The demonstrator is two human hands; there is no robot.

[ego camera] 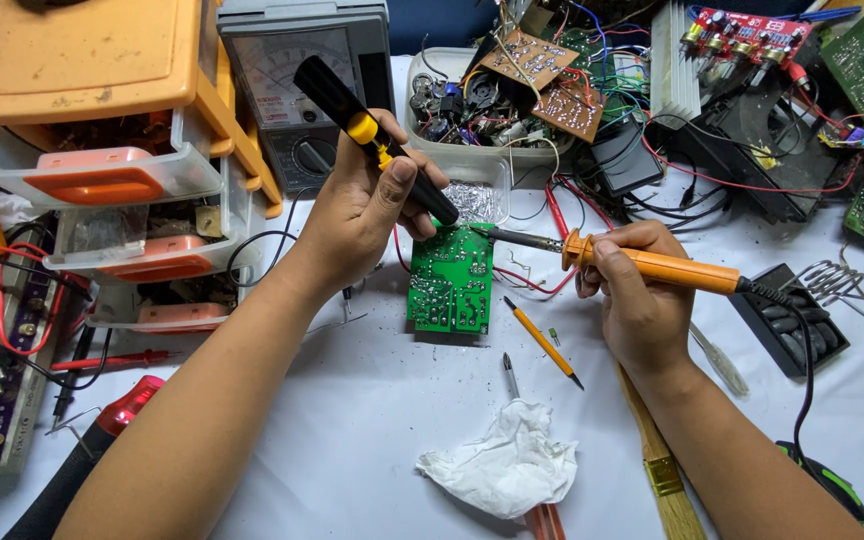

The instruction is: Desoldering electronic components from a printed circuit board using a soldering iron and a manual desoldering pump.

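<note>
1. The left hand (357, 215) is wrapped around a black solder sucker (377, 140) with a yellow button. The fingers are curled tight on the barrel and the thumb lies along its side below the button.
2. The right hand (637, 290) grips the orange handle of a soldering iron (652, 265), fingers closed around it near the collar, like a pen.
3. A green circuit board (452, 278) lies solder side up on the white table (352, 420), between the two hands. The sucker's nose and the iron's tip (482, 232) both meet at the board's upper right edge.
4. The step in hand looks like heating a joint to draw its solder off, though the joint itself is too small to make out.
5. The next move would call for the iron's tip held steady on the joint and the nose kept close beside it.
6. A crumpled tissue (502, 465), a small screwdriver (544, 342) and a brush (662, 465) lie nearer the person.
</note>
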